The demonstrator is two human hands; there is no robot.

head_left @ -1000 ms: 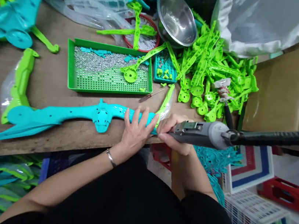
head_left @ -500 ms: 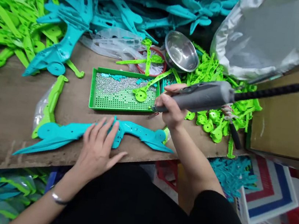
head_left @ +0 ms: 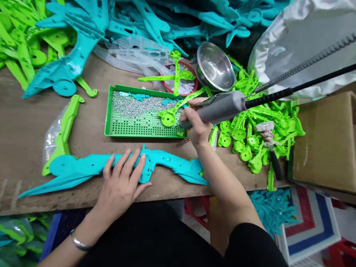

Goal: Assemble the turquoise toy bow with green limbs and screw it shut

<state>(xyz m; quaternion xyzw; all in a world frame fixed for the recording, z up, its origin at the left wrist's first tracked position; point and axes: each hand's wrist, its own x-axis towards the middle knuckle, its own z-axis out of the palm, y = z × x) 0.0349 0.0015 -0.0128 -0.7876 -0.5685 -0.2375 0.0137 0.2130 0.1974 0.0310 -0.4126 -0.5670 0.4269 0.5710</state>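
Note:
My left hand (head_left: 122, 182) lies flat with its fingers stretched over the middle of a long blue plastic bow-shaped part (head_left: 173, 164) near the table's front edge. In my right hand (head_left: 197, 125) is a grey electric screwdriver (head_left: 223, 106), held at a slant over the right end of a green perforated tray (head_left: 125, 131). Its tip is hidden or blurred near my fingers. Silver screws (head_left: 132, 106) and small blue pieces lie in the tray, with a green plastic arm (head_left: 168, 118) across its right side. Another green arm (head_left: 64, 135) in clear plastic touches the blue part's left end.
Heaps of green parts (head_left: 10, 30) and blue parts (head_left: 91, 19) fill the back and left. A steel bowl (head_left: 216, 68) and red basket (head_left: 194, 83) stand behind the tray. At right are more green pieces (head_left: 256, 140) and a cardboard box (head_left: 325, 145). A cable (head_left: 321, 78) runs up right from the screwdriver.
The screwdriver and my right hand have shifted slightly left in view. My left hand stays on the blue part. The whole view has moved a little, and a coiled cord now shows at upper right.

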